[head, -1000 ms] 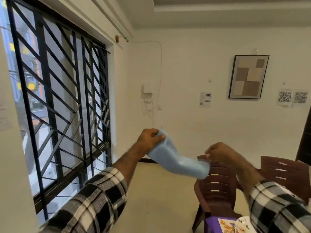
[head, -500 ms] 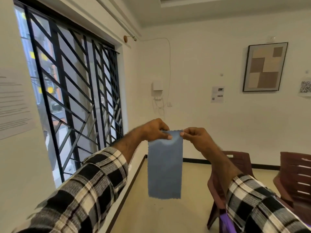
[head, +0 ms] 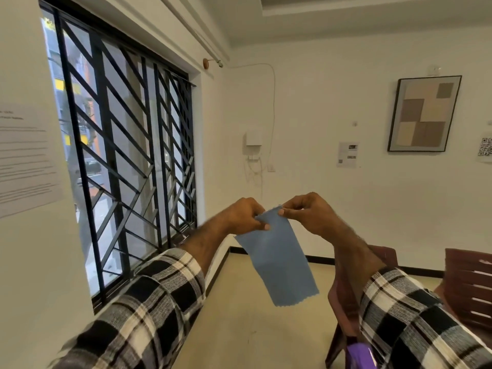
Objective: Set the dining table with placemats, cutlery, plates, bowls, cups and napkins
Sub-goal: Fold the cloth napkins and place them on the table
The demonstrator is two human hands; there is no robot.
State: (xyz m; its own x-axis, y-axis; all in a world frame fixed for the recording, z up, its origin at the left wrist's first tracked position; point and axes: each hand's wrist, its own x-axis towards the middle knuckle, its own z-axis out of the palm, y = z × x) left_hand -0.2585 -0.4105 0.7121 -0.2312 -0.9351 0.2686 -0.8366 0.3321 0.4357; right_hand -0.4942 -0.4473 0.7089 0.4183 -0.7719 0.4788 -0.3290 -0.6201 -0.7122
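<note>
Blue cloth napkin (head: 277,259), one piece, folded into a narrow strip with a pinked lower edge; hangs in mid-air at centre frame, slanting down to the right. Left hand (head: 243,217): thumb and fingers pinch the upper left corner. Right hand (head: 308,213): fingertips pinch the upper right corner. Sleeves: black-and-white check. Barred window (head: 125,161), left of frame. Framed picture (head: 423,113), upper right wall. Brown plastic chairs (head: 468,286), lower right.

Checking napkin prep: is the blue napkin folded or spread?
Folded narrow: the blue napkin hangs as a strip from both hands, left hand, right hand.
</note>
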